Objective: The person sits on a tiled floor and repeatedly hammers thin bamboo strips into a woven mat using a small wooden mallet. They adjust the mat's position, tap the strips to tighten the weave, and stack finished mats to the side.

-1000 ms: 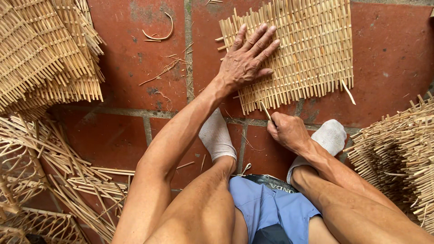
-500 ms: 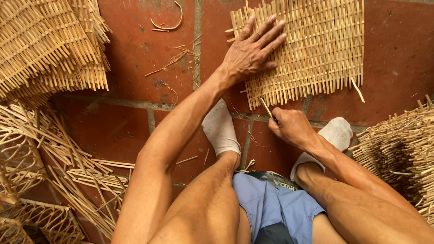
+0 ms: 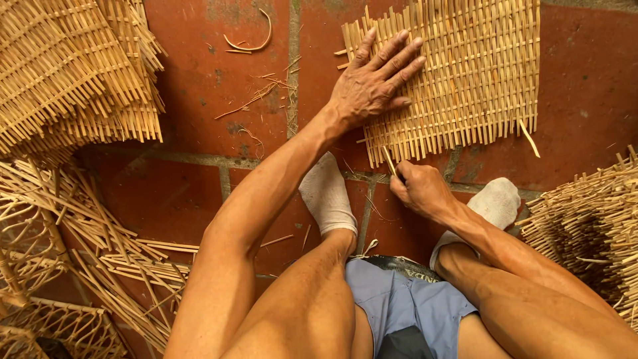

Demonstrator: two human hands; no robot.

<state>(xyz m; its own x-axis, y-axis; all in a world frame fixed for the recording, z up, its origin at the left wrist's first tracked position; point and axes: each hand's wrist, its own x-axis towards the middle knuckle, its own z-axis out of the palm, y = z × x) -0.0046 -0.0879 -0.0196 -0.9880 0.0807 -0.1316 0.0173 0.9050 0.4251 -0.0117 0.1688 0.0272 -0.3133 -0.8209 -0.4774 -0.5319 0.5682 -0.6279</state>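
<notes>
Red floor tiles [image 3: 199, 73] carry a woven bamboo mat [image 3: 465, 73], lying flat ahead of the seated person's feet. On its near-left corner the left hand [image 3: 372, 86] presses flat, fingers spread, gripping nothing. Just below the mat's near edge, the right hand [image 3: 420, 189] is the nearer one to that fringe; its grip is closed around a thin bamboo sliver [image 3: 388, 159], whose long axis points up and away into the mat's edge. White socks [image 3: 327, 196] sit between. Farther out lie stacked woven mats [image 3: 73, 73] at upper left, loose strips [image 3: 133, 259] at lower left, and another woven pile [image 3: 591, 226] at right.
</notes>
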